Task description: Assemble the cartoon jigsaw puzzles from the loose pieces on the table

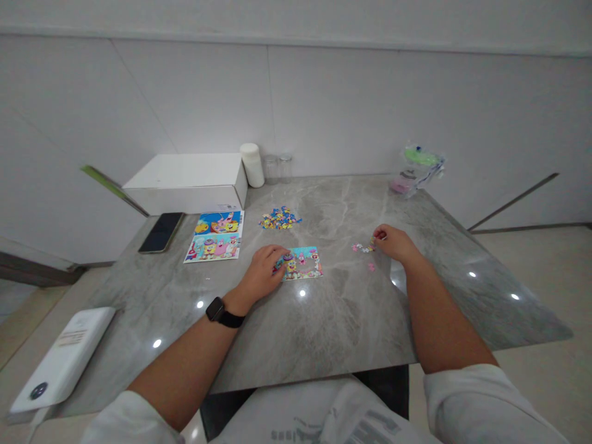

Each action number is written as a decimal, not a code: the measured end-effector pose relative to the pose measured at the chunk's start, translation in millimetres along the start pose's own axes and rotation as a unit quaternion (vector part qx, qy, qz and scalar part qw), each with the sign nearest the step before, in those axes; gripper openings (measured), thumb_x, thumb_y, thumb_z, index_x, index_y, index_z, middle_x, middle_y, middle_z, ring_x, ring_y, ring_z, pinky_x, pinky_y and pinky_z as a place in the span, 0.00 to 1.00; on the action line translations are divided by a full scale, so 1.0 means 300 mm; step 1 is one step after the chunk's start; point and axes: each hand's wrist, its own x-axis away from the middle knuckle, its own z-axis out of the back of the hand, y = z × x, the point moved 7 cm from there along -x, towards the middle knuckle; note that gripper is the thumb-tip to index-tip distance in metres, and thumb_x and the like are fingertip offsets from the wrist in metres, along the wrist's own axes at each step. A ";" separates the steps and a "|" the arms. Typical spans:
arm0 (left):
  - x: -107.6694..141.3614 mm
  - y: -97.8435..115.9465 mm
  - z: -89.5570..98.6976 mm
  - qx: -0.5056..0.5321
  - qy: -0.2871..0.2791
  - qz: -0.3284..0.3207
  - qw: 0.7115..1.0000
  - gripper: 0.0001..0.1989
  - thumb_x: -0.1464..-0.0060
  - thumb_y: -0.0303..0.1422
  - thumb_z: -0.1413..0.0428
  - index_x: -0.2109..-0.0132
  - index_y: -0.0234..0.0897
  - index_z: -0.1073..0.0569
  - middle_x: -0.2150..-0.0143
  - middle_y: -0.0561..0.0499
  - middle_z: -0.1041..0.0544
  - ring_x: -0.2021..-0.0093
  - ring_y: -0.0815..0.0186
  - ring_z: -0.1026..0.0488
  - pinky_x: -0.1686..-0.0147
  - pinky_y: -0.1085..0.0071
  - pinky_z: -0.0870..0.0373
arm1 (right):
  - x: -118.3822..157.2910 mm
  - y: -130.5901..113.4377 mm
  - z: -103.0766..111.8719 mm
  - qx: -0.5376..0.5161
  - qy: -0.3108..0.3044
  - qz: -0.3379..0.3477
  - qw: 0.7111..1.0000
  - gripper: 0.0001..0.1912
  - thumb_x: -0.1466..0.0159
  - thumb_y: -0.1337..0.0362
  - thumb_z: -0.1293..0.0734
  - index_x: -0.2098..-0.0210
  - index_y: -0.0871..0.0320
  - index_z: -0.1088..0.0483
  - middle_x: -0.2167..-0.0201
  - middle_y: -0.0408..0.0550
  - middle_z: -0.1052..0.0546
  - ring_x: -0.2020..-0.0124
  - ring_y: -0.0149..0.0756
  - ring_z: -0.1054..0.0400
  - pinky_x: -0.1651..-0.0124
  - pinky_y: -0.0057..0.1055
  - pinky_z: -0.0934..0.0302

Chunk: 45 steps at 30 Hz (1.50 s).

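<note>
A partly assembled colourful jigsaw puzzle (pixel 305 263) lies on the grey marbled table, with a gap in its right half. My left hand (pixel 264 271) rests over the puzzle's left edge, fingers together, a watch on the wrist. Off to the right, my right hand (pixel 391 242) pinches at the right end of a small group of loose pieces (pixel 362 248); whatever is between the fingertips is too small to name. A single pink piece (pixel 371 267) lies just below that group. Behind the puzzle is a heap of blue and yellow pieces (pixel 280 218).
A picture sheet (pixel 215 237) and a phone (pixel 161 232) lie left. Behind them stand a white box (pixel 189 179), a white bottle (pixel 252 165) and two clear glasses (pixel 278 169). A plastic bag (pixel 416 171) sits back right, a white device (pixel 65 359) front left.
</note>
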 end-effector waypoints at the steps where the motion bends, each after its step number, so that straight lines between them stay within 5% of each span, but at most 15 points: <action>1: 0.000 0.002 0.001 0.000 0.001 0.000 1.000 0.16 0.35 0.32 0.45 0.42 0.40 0.24 0.44 0.42 0.23 0.42 0.53 0.27 0.38 0.51 0.30 | 0.004 -0.019 0.001 -0.042 0.000 0.009 0.999 0.07 0.40 0.66 0.30 0.61 0.56 0.25 0.63 0.50 0.19 0.64 0.38 0.26 0.59 0.33 0.35; 5: 0.000 0.008 0.003 0.003 0.002 -0.005 1.000 0.16 0.35 0.32 0.45 0.41 0.41 0.24 0.44 0.42 0.23 0.43 0.54 0.27 0.39 0.51 0.30 | 0.033 -0.139 -0.024 -0.242 -0.049 0.071 0.966 0.11 0.41 0.58 0.29 0.60 0.55 0.26 0.67 0.46 0.21 0.66 0.37 0.27 0.62 0.33 0.33; 9: 0.001 0.011 0.005 0.009 0.006 -0.009 1.000 0.16 0.35 0.31 0.45 0.42 0.41 0.24 0.45 0.43 0.23 0.43 0.54 0.27 0.38 0.51 0.30 | 0.074 -0.276 -0.050 -0.335 -0.094 0.109 0.931 0.17 0.43 0.51 0.27 0.61 0.56 0.27 0.69 0.44 0.22 0.68 0.35 0.29 0.65 0.31 0.35; 23: 0.002 0.008 0.001 0.019 0.000 -0.014 1.000 0.14 0.36 0.30 0.43 0.44 0.42 0.21 0.44 0.43 0.23 0.42 0.55 0.26 0.38 0.53 0.29 | 0.120 -0.791 -0.049 -0.210 -0.105 0.301 0.924 0.06 0.38 0.64 0.33 0.61 0.55 0.25 0.70 0.41 0.23 0.69 0.32 0.33 0.64 0.29 0.40; 32: 0.004 0.007 -0.013 0.018 -0.009 -0.027 0.999 0.11 0.37 0.29 0.40 0.49 0.42 0.18 0.46 0.44 0.22 0.44 0.55 0.26 0.40 0.53 0.28 | 0.146 -0.754 -0.259 -0.108 -0.218 0.306 0.921 0.07 0.40 0.72 0.31 0.64 0.57 0.22 0.70 0.42 0.20 0.68 0.32 0.30 0.62 0.26 0.41; 45: 0.006 0.030 -0.017 0.015 -0.035 -0.049 0.998 0.10 0.38 0.29 0.39 0.51 0.43 0.18 0.44 0.44 0.22 0.43 0.56 0.26 0.39 0.54 0.29 | 0.163 -0.754 -0.345 -0.053 -0.246 0.306 0.918 0.08 0.36 0.69 0.30 0.58 0.57 0.18 0.65 0.44 0.17 0.65 0.32 0.26 0.62 0.25 0.42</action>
